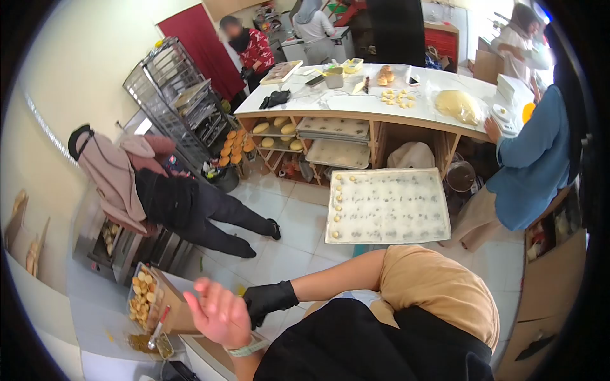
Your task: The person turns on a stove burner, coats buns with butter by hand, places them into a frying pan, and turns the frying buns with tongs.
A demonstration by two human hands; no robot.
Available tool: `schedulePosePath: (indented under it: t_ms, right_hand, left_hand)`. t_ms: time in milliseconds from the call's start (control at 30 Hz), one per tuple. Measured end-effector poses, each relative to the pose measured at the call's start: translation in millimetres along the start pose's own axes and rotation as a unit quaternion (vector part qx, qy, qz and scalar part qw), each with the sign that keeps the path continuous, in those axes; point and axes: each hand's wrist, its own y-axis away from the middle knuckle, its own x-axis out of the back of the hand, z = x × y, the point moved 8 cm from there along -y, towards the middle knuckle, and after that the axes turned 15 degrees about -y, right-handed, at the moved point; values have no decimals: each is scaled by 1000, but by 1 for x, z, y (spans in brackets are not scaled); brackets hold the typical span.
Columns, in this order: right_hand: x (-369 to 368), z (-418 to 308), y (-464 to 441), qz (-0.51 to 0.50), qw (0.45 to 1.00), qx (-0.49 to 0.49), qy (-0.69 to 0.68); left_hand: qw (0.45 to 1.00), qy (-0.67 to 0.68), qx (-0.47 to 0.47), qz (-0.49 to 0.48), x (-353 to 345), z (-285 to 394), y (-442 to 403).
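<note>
My left hand (219, 312) is bare, with a band at the wrist, raised at the lower left. Its fingers are apart and slightly curled, somewhat blurred, and nothing shows in them. Just right of it is my right hand (270, 300) in a black glove, its arm reaching across from the tan sleeve (438, 286). The gloved fingers point down and are partly hidden behind my left hand, so what they hold, if anything, cannot be seen. Nearest to both hands are a box of small round baked pieces (143, 295) and a red-handled tool (159, 324).
A large tray (387, 206) with small dough balls along its left side stands ahead. Behind it, a long counter (305, 101) bears dough and tools. A person in dark trousers (219, 213) is at left, one in a blue top (534, 159) at right; others work farther back.
</note>
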Motion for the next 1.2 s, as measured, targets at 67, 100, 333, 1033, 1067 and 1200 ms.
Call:
schedulePosePath:
  t_ms: [67, 100, 333, 1033, 1067, 1200]
  right_hand:
    - [17, -49, 15, 89, 984, 139, 64]
    - [42, -70, 19, 150, 932, 310, 114]
    - [-23, -130, 86, 11, 845, 369, 388]
    - [117, -132, 184, 208, 857, 387, 269]
    - [125, -128, 187, 223, 864, 371, 258]
    - [144, -115, 173, 248, 897, 308, 199]
  left_hand:
    - [973, -179, -99, 103, 16, 22, -18]
    - [943, -230, -171, 170, 29, 39, -20]
    - [863, -325, -275, 271, 81, 43, -62]
    - [852, -292, 73, 429, 265, -98, 144]
    - [810, -313, 161, 470, 268, -123, 165]
    - [755, -320, 285, 496, 278, -165, 197]
